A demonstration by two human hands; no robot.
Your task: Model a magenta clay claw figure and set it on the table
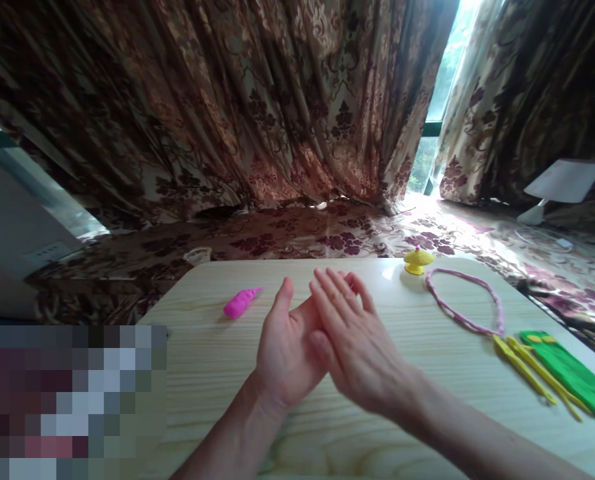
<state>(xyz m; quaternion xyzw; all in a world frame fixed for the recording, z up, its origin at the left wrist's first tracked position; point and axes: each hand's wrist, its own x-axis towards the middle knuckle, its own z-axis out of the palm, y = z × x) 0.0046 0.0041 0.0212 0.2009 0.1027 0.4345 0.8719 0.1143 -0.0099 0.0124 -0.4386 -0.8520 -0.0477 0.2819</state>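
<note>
Above the middle of the light wooden table, my left hand faces palm up, its thumb raised. My right hand lies across the left palm and fingers, its own fingers stretched out flat. Whether anything small lies between the palms is hidden. To the left of my hands lies a bright pink lump of modelling clay with a thin pointed end. Neither hand touches it.
At the table's far right are a yellow clay piece on a foot, a twisted pink clay loop, thin yellow pieces and a green slab. A white lamp stands beyond. Patterned curtains hang behind. The lower left is pixelated.
</note>
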